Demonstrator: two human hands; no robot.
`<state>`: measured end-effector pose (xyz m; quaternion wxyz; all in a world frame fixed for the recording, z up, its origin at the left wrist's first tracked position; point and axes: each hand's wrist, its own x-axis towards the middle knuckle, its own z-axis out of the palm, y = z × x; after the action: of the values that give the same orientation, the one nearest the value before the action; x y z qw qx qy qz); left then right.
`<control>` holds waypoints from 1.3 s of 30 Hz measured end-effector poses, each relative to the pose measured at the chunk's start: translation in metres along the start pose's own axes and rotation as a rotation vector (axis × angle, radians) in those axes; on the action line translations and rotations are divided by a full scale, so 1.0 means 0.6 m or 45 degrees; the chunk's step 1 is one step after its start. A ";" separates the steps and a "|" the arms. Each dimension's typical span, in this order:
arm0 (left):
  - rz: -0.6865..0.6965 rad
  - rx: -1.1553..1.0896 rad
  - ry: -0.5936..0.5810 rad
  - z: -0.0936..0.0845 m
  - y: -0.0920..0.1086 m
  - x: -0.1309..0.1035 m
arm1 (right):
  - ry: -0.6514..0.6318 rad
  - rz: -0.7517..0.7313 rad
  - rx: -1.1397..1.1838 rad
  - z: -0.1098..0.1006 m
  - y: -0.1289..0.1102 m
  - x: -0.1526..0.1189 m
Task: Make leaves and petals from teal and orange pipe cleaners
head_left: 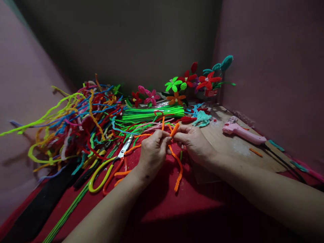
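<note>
Both hands meet over the red table cover, gripping one piece of bent orange pipe cleaner. My left hand pinches it from the left, fingers closed. From the right, my right hand holds it between thumb and fingers, near a folded orange loop that points up. One orange end sticks up above the fingertips, and a long curved tail hangs below them. The exact crossing of the strands is hidden by the fingers. Yellow-handled scissors lie just left of my left hand, beside more orange pieces.
A tangled heap of coloured pipe cleaners fills the left. Behind the hands lies a green bundle, with fuzzy flowers further back. On the right, a pink glue gun with a black cord rests on a brown board.
</note>
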<state>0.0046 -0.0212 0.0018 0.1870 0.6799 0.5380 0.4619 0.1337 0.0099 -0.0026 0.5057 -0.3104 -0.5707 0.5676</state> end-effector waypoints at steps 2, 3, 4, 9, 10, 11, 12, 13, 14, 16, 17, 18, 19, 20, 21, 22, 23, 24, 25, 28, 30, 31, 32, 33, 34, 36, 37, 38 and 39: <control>-0.210 -0.204 -0.068 0.001 0.004 0.003 | -0.008 -0.045 -0.110 -0.001 -0.002 -0.001; -0.293 -0.307 -0.108 0.001 0.005 0.005 | -0.002 -0.062 -0.169 -0.002 -0.003 -0.001; -0.357 -0.406 -0.147 0.001 0.005 0.007 | 0.010 -0.078 -0.224 -0.003 -0.003 -0.001; -0.458 -0.704 -0.205 -0.002 0.001 0.016 | 0.054 -0.086 -0.178 -0.004 0.001 0.001; -0.460 -0.720 -0.189 -0.002 0.002 0.017 | 0.062 -0.065 -0.132 -0.004 0.003 0.002; -0.459 -0.723 -0.175 -0.003 0.003 0.017 | 0.065 -0.042 -0.094 -0.004 0.005 0.003; -0.458 -0.718 -0.164 -0.003 0.004 0.016 | 0.059 -0.019 -0.067 -0.004 0.007 0.003; -0.456 -0.708 -0.154 -0.002 0.005 0.016 | 0.052 0.001 -0.052 -0.004 0.008 0.003; -0.457 -0.696 -0.152 -0.002 0.007 0.014 | 0.045 0.015 -0.046 -0.004 0.009 0.003; -0.462 -0.674 -0.153 0.001 0.008 0.012 | 0.049 0.021 -0.059 -0.004 0.009 0.002; -0.466 -0.669 -0.158 0.003 0.007 0.011 | 0.064 0.010 -0.075 -0.004 0.008 0.002; -0.471 -0.671 -0.162 0.005 0.006 0.011 | 0.083 -0.013 -0.095 -0.003 0.007 0.001; -0.477 -0.681 -0.170 0.006 0.005 0.010 | 0.098 -0.041 -0.113 -0.003 0.005 0.000; -0.483 -0.700 -0.182 0.007 0.004 0.011 | 0.110 -0.062 -0.125 -0.002 0.004 0.000; -0.486 -0.720 -0.194 0.007 0.002 0.011 | 0.114 -0.070 -0.129 -0.001 0.003 0.000; -0.486 -0.737 -0.204 0.007 0.002 0.012 | 0.111 -0.065 -0.120 0.000 0.002 0.001; -0.483 -0.747 -0.211 0.006 0.002 0.012 | 0.095 -0.048 -0.090 0.000 0.001 0.001; -0.482 -0.746 -0.215 0.004 0.003 0.013 | 0.069 -0.021 -0.036 0.000 0.001 0.002; -0.481 -0.732 -0.214 0.002 0.004 0.013 | 0.040 0.002 0.035 0.000 0.000 0.004; -0.492 -0.674 -0.209 -0.003 0.009 0.013 | -0.034 0.011 0.226 -0.003 -0.001 0.007; -0.509 -0.714 -0.248 -0.005 0.011 0.012 | -0.034 0.004 0.243 -0.005 -0.001 0.007; -0.522 -0.765 -0.287 -0.006 0.010 0.012 | -0.031 0.007 0.231 -0.006 0.000 0.008; -0.543 -0.828 -0.342 -0.006 0.009 0.012 | -0.027 0.014 0.216 -0.006 0.000 0.008; -0.568 -0.890 -0.399 -0.007 0.008 0.012 | -0.023 0.021 0.203 -0.006 0.001 0.008; -0.593 -0.942 -0.451 -0.007 0.007 0.013 | -0.020 0.023 0.191 -0.006 0.001 0.008; -0.618 -0.981 -0.498 -0.007 0.006 0.014 | -0.015 0.014 0.171 -0.005 0.003 0.008; -0.614 -0.961 -0.486 -0.007 0.006 0.014 | -0.007 0.007 0.162 -0.005 0.003 0.008; -0.598 -0.919 -0.456 -0.008 0.006 0.015 | 0.004 0.001 0.152 -0.005 0.004 0.007; -0.574 -0.860 -0.413 -0.008 0.008 0.015 | 0.014 -0.001 0.146 -0.004 0.004 0.007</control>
<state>0.0032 -0.0159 0.0115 0.5769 0.5100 0.4554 0.4469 0.1344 0.0151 -0.0043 0.5260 -0.2838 -0.5347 0.5974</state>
